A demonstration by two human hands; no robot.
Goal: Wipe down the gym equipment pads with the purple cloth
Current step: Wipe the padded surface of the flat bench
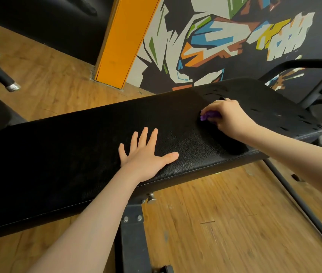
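We are mid-wipe on the long black bench pad [89, 146], which runs across the view from the lower left corner up toward the right. Our right hand [228, 115] has its fingers curled round the purple cloth [208, 115] — bunched so small that only a bit of it shows under the knuckles — and presses it onto the pad near the far right end, closer to the far edge than to the near one. Just past the hand, toward that right end, the pad's cover is torn in several short slits.

Our left hand [146, 152] lies flat on the pad, fingers straight and spread, holding nothing; it rests near the near edge, about midway along the pad, and looks to be steadying us or the bench.

As we read it, the step in hand is the wiping of this pad's right portion. The long stretch to the left of our flat hand shows no sign either way of having been wiped. The next move probably calls for drawing the cloth in strokes along the pad toward the left, with the left hand lifted out of the way — and for a light touch over the torn slits, where the cloth could snag.
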